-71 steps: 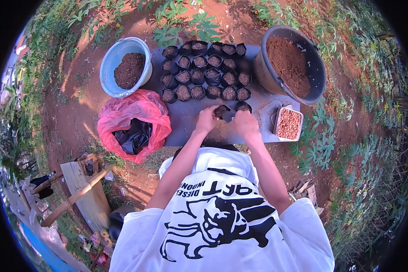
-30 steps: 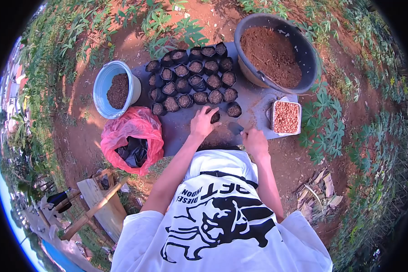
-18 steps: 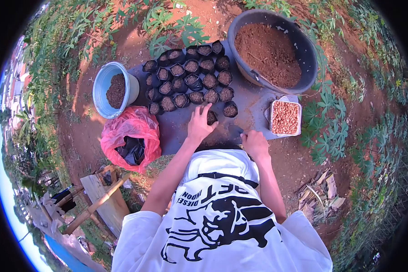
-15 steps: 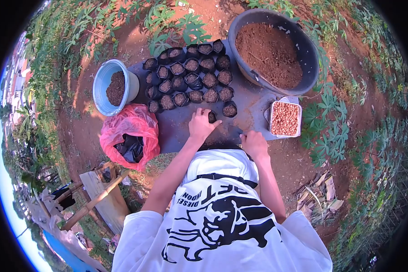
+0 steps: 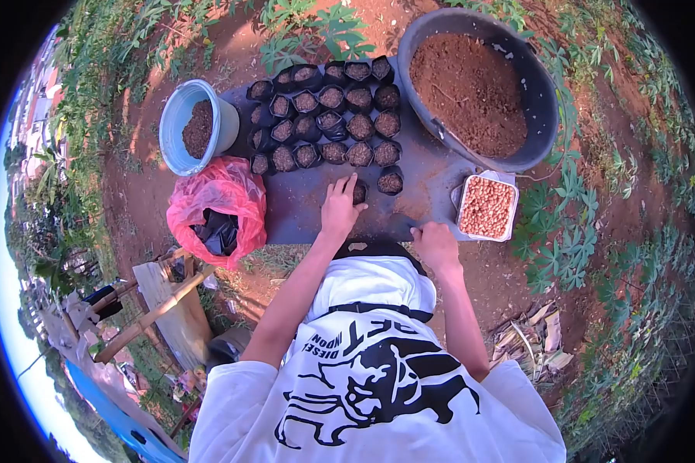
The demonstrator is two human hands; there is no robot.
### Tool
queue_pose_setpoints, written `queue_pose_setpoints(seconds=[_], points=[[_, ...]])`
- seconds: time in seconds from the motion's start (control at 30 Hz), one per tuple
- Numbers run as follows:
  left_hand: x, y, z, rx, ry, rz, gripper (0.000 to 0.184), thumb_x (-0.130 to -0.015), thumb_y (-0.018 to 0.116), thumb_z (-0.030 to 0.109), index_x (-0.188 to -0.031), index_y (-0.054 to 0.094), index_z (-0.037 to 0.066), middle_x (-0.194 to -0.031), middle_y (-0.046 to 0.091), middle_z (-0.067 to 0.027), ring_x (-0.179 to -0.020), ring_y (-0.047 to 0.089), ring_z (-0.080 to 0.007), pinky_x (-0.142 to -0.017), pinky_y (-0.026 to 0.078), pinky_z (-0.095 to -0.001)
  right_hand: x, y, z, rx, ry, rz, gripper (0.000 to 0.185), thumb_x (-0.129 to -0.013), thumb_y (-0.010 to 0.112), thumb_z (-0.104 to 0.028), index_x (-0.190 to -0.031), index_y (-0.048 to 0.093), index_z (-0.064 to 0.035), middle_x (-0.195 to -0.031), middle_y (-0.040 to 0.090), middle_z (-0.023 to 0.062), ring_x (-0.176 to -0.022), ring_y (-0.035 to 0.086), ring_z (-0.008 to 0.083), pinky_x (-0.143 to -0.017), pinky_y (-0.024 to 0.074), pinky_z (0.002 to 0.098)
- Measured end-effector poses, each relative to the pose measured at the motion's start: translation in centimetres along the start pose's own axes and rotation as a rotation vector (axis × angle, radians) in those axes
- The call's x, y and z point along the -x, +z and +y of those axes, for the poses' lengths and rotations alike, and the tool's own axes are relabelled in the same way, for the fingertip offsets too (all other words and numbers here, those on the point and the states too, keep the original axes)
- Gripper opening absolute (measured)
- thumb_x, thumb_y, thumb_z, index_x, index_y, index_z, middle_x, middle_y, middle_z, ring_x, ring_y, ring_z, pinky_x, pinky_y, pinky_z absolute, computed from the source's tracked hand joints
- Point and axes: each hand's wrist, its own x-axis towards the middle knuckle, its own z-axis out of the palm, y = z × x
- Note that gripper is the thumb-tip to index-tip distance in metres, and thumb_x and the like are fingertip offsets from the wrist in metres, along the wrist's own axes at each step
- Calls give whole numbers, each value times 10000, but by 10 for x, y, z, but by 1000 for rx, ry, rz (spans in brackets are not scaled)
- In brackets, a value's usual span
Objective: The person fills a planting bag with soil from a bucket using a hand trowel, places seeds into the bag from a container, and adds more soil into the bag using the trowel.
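My left hand (image 5: 341,207) is closed round the side of a small black bag of soil (image 5: 360,192), which stands on the grey table (image 5: 293,208). Close to its right stands another soil-filled bag (image 5: 390,180). Beyond them, several black bags (image 5: 332,123) of soil stand in packed rows. My right hand (image 5: 435,245) is closed at the table's near edge on a small dark tool (image 5: 401,229), whose blade lies low over the table and is hard to make out.
A large dark tub (image 5: 544,139) of reddish soil stands at the back right, with a square container of pinkish seeds (image 5: 486,207) nearer. At left are a light-blue bucket (image 5: 228,131) with dark soil and a pink plastic bag (image 5: 247,189) holding black plastic.
My left hand has moved from the right side of the table with the small bag, which now stands near the front row. My right hand has drawn back toward the near edge with the tool.
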Motion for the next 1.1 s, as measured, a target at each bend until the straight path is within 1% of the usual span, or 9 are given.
queue_pose_setpoints(seconds=[0.07, 0.27, 0.37, 0.47, 0.57, 0.67, 0.77, 0.87, 1.1], points=[[-1, 9, -12, 3, 12, -56, 612, -753, 846, 135, -1330, 650, 67, -1273, 631, -77, -1165, 586, -312, -991, 535, -404, -2, -1, 2, 7, -11, -7, 362, -958, 665, -350, -942, 734, 5, -931, 725, 264, -906, 720, 448, -810, 589, 521], [-2, 14, -14, -9, 6, -86, 574, -774, 833, 136, -1320, 661, 86, -1275, 631, -86, -1173, 586, -323, -980, 539, -409, -2, -6, -1, 22, -30, -35, 361, -958, 664, -353, -947, 738, 0, -928, 726, 263, -905, 721, 446, -807, 589, 522], [-2, -5, 14, -31, -89, 18, 528, -798, 826, 183, -1301, 681, 116, -1266, 632, -89, -1143, 604, -339, -953, 552, -430, -4, -9, -1, 59, -36, -48, 361, -959, 662, -353, -951, 741, -2, -927, 727, 262, -908, 722, 444, -809, 589, 520], [-4, 12, 4, 6, -98, -6, 487, -805, 831, 244, -1262, 708, 131, -1250, 637, -88, -1112, 625, -352, -926, 563, -454, -7, -5, 4, 69, -58, -12, 361, -960, 659, -352, -954, 744, -1, -932, 728, 264, -909, 723, 441, -812, 590, 518], [-6, 24, -9, 11, -58, -11, 460, -799, 838, 264, -1223, 725, 123, -1226, 642, -87, -1088, 640, -351, -914, 566, -460, -6, -5, 6, 38, -61, 16, 337, -970, 648, -341, -955, 782, -31, -903, 723, 268, -898, 700, 446, -835, 558, 542], [-6, 9, 2, 42, -69, 14, 421, -806, 830, 240, -1198, 736, 117, -1212, 644, -89, -1082, 635, -346, -911, 564, -453, -3, -10, 1, 42, -58, 14, 333, -971, 647, -338, -959, 784, -35, -901, 722, 269, -899, 701, 447, -837, 561, 538], [-3, 5, 1, 31, -65, -12, 404, -812, 823, 221, -1189, 738, 106, -1215, 641, -91, -1076, 632, -341, -908, 563, -449, -3, -10, 0, 22, -72, -26, 358, -962, 654, -348, -955, 745, -2, -935, 730, 261, -908, 722, 446, -817, 590, 517], [-2, -3, 6, 63, -76, 74, 407, -779, 848, 207, -1153, 753, 75, -1165, 673, -111, -1070, 641, -342, -931, 541, -435, -6, -5, -1, 40, -71, -36, 363, -963, 654, -349, -955, 743, 3, -948, 731, 261, -918, 722, 444, -821, 588, 517], [-3, 0, -6, 109, -23, 45, 307, -787, 828, 152, -1068, 775, 40, -1068, 698, -114, -1025, 649, -326, -913, 542, -421, -8, -2, -10, 52, -74, -45, 365, -965, 652, -351, -960, 745, 3, -959, 733, 257, -939, 722, 435, -839, 584, 517]])
